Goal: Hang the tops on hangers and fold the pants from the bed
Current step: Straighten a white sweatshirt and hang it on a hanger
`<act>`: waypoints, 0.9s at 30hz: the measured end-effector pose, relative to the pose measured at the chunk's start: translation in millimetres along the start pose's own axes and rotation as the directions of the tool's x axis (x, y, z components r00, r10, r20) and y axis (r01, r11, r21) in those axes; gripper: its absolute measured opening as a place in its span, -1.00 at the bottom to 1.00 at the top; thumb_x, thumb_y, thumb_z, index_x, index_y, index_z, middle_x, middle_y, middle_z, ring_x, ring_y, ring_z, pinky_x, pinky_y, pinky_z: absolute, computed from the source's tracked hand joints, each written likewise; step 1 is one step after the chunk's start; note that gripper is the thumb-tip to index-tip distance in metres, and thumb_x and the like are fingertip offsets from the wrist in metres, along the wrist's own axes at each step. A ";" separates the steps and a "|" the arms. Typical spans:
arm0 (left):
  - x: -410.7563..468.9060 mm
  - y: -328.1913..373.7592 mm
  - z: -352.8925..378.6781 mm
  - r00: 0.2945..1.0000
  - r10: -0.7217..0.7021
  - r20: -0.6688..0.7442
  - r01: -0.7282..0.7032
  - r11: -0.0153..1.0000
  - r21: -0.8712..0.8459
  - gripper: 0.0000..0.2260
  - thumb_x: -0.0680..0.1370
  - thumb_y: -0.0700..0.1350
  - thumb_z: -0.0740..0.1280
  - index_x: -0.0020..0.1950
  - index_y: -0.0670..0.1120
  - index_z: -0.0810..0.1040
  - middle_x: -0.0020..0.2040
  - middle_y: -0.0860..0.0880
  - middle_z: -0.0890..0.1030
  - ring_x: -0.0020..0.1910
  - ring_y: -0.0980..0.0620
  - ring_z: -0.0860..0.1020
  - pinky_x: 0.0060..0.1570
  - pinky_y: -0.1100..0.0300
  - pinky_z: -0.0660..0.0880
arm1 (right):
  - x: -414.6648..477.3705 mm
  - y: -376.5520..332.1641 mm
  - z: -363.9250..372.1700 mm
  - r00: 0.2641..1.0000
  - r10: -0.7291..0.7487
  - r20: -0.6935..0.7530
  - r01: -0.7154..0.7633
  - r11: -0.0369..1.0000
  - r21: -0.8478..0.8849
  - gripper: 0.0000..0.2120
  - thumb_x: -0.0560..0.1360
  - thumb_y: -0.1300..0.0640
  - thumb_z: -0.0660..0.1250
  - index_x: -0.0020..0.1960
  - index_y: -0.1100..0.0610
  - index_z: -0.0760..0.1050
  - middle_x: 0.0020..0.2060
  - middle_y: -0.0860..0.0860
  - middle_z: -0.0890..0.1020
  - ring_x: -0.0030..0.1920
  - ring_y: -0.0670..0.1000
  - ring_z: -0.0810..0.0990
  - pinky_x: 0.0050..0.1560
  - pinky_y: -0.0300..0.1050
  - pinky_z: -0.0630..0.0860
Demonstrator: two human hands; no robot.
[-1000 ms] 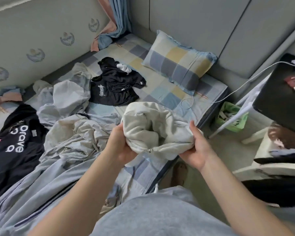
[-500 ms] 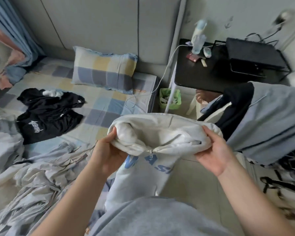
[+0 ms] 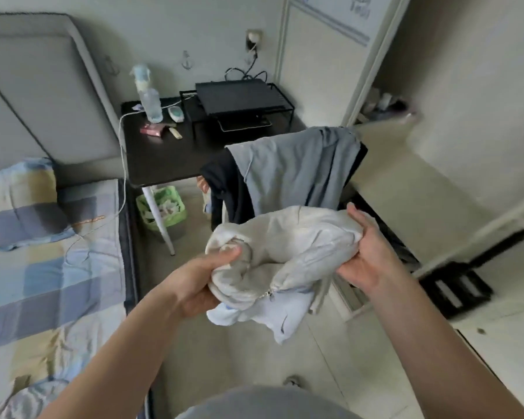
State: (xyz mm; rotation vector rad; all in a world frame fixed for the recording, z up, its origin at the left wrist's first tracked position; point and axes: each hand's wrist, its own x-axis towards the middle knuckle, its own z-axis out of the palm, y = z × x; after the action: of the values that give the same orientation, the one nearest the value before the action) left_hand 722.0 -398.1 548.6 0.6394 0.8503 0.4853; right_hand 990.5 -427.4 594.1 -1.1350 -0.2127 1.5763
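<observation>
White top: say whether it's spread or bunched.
Bunched: the white top is crumpled in a wad, gripped by left hand and right hand.

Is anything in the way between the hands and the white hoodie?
No. The left hand and the right hand both grip the white hoodie directly, with nothing visible between them.

On my feed the cream-white fleece zip top (image 3: 288, 237) turns pale blue in its hanging lower part, with a darker blue mark printed there and a silver zip pull. The checked bed sheet (image 3: 43, 282) runs in light blue, slate blue and pale yellow squares, and I see the same check on the rectangular pillow (image 3: 15, 201). The flat rectangular surface (image 3: 164, 152) is black, the plastic lattice basket (image 3: 161, 207) bright green. The grey-blue hooded sweatshirt (image 3: 294, 173) overlies a plain black garment (image 3: 224, 189).
</observation>
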 end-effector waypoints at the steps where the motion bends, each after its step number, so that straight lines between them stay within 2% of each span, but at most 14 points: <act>1: 14.8 4.6 16.7 1.000 0.009 -0.025 -0.007 0.997 0.078 -0.52 0.50 0.02 0.47 0.25 -0.32 0.57 0.18 -0.31 0.60 0.13 -0.19 0.62 0.09 0.01 0.55 | -0.5 -17.8 -10.7 1.000 -0.006 0.002 0.006 1.000 -0.020 -0.44 0.57 -0.14 0.27 0.29 0.33 0.53 0.19 0.27 0.63 0.18 0.18 0.65 0.10 0.05 0.62; 3: 45.3 16.1 55.2 0.984 0.097 -0.149 -0.076 0.987 0.142 -0.72 0.53 -0.11 0.46 0.10 -0.30 0.61 0.03 -0.28 0.66 -0.06 -0.11 0.69 -0.13 0.12 0.60 | -0.5 -53.3 -30.9 0.999 -0.046 -0.018 0.045 0.998 -0.040 -0.40 0.51 -0.11 0.36 0.31 0.36 0.51 0.23 0.28 0.61 0.21 0.18 0.63 0.12 0.05 0.61; 5: 73.0 29.2 91.8 0.945 0.202 -0.258 -0.165 0.974 0.156 -0.87 0.56 -0.17 0.41 -0.01 -0.25 0.63 -0.09 -0.23 0.70 -0.19 -0.04 0.71 -0.24 0.18 0.61 | -1.6 -85.6 -48.9 0.996 -0.086 -0.021 0.085 0.995 -0.050 -0.43 0.49 -0.04 0.39 0.31 0.37 0.51 0.22 0.27 0.61 0.18 0.16 0.65 0.04 0.01 0.64; 8: 112.0 49.6 141.1 0.922 0.270 -0.278 -0.236 0.960 0.153 -0.80 0.56 -0.13 0.43 0.08 -0.24 0.63 -0.03 -0.20 0.72 -0.07 -0.08 0.72 0.01 0.05 0.61 | -4.4 -133.9 -74.8 0.987 -0.159 -0.003 0.158 0.984 -0.080 -0.69 0.57 0.08 0.34 0.17 0.31 0.55 0.02 0.20 0.66 0.02 0.10 0.69 -0.06 -0.02 0.67; 9: 123.6 55.6 156.6 0.920 0.288 -0.266 -0.251 0.954 0.162 -0.77 0.56 -0.11 0.43 0.11 -0.26 0.62 0.00 -0.22 0.71 -0.01 -0.11 0.71 0.08 0.02 0.60 | -6.2 -150.2 -81.8 0.982 -0.187 0.003 0.186 0.978 -0.098 -0.77 0.58 0.11 0.33 0.13 0.26 0.52 -0.04 0.16 0.65 0.00 0.08 0.69 -0.03 0.01 0.67; 11: 143.2 67.6 186.8 0.913 0.328 -0.243 -0.290 0.940 0.181 -0.75 0.58 -0.09 0.41 0.10 -0.28 0.61 -0.01 -0.24 0.71 0.01 -0.13 0.70 0.09 0.03 0.60 | -8.2 -181.3 -94.2 0.969 -0.246 0.016 0.246 0.962 -0.117 -0.85 0.57 0.16 0.34 0.11 0.15 0.45 -0.08 0.11 0.60 0.02 0.05 0.64 0.09 0.04 0.62; 13: 160.3 80.7 216.7 0.909 0.366 -0.201 -0.333 0.926 0.180 -0.76 0.60 -0.10 0.39 0.09 -0.28 0.61 -0.03 -0.25 0.70 0.02 -0.17 0.69 0.08 0.02 0.60 | -6.3 -210.6 -106.3 0.953 -0.301 0.015 0.301 0.944 -0.133 -0.89 0.58 0.20 0.33 0.09 0.17 0.48 -0.02 0.11 0.60 0.08 0.04 0.65 0.13 0.04 0.61; 15: 177.4 97.5 244.6 0.901 0.412 -0.139 -0.385 0.904 0.188 -0.76 0.61 -0.12 0.37 0.11 -0.30 0.61 -0.01 -0.28 0.69 0.06 -0.22 0.67 0.15 -0.07 0.58 | -3.2 -238.8 -115.3 0.930 -0.367 -0.001 0.362 0.920 -0.151 -0.81 0.59 0.24 0.31 0.20 0.18 0.49 0.11 0.15 0.62 0.21 0.07 0.63 0.11 0.03 0.63; 17: 193.2 118.7 271.6 0.889 0.454 -0.058 -0.434 0.876 0.210 -0.75 0.61 -0.13 0.35 0.11 -0.32 0.60 0.02 -0.32 0.67 0.08 -0.26 0.66 0.19 -0.14 0.56 | -0.7 -265.8 -119.5 0.908 -0.419 -0.015 0.409 0.893 -0.185 -0.71 0.59 0.25 0.30 0.29 0.26 0.47 0.20 0.19 0.63 0.22 0.09 0.64 0.03 -0.01 0.64; 21: 225.6 170.7 323.8 0.864 0.496 0.089 -0.502 0.833 0.234 -0.71 0.63 -0.12 0.33 0.16 -0.36 0.58 0.02 -0.36 0.66 0.05 -0.29 0.67 0.14 -0.19 0.58 | 6.3 -317.0 -120.9 0.816 -0.560 -0.144 0.495 0.806 -0.326 -0.73 0.56 0.26 0.36 0.25 0.23 0.55 0.00 0.13 0.72 -0.01 0.03 0.73 -0.12 -0.06 0.61; 23: 242.0 199.4 349.0 0.853 0.501 0.148 -0.523 0.819 0.237 -0.68 0.62 -0.09 0.35 0.17 -0.35 0.57 0.01 -0.36 0.66 0.01 -0.29 0.68 0.11 -0.23 0.59 | 11.5 -341.2 -118.8 0.770 -0.620 -0.149 0.538 0.757 -0.371 -0.70 0.55 0.28 0.37 0.28 0.17 0.53 -0.03 0.10 0.72 -0.07 -0.01 0.72 -0.16 -0.10 0.61; 26: 264.8 245.3 383.2 0.824 0.516 0.236 -0.564 0.790 0.241 -0.72 0.62 -0.09 0.35 0.14 -0.31 0.57 -0.07 -0.29 0.70 -0.08 -0.21 0.71 -0.06 -0.07 0.67 | 22.8 -380.7 -114.8 0.709 -0.689 -0.153 0.587 0.696 -0.413 -0.68 0.57 0.30 0.33 0.30 0.15 0.51 0.06 0.11 0.71 0.04 0.03 0.71 -0.04 -0.05 0.62; 27: 271.7 261.0 393.3 0.813 0.515 0.273 -0.575 0.785 0.232 -0.73 0.63 -0.09 0.34 0.14 -0.31 0.56 -0.07 -0.28 0.70 -0.07 -0.20 0.71 -0.05 -0.07 0.67 | 27.2 -394.8 -112.7 0.685 -0.711 -0.161 0.592 0.672 -0.445 -0.68 0.57 0.29 0.33 0.32 0.16 0.51 0.09 0.12 0.70 0.08 0.05 0.70 0.01 -0.02 0.62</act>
State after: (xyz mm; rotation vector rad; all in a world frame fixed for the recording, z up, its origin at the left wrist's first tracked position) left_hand 1158.7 -168.0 778.6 1.2219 0.5395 0.8114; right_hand 1338.0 -310.6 781.1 -1.3754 -0.6439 0.6851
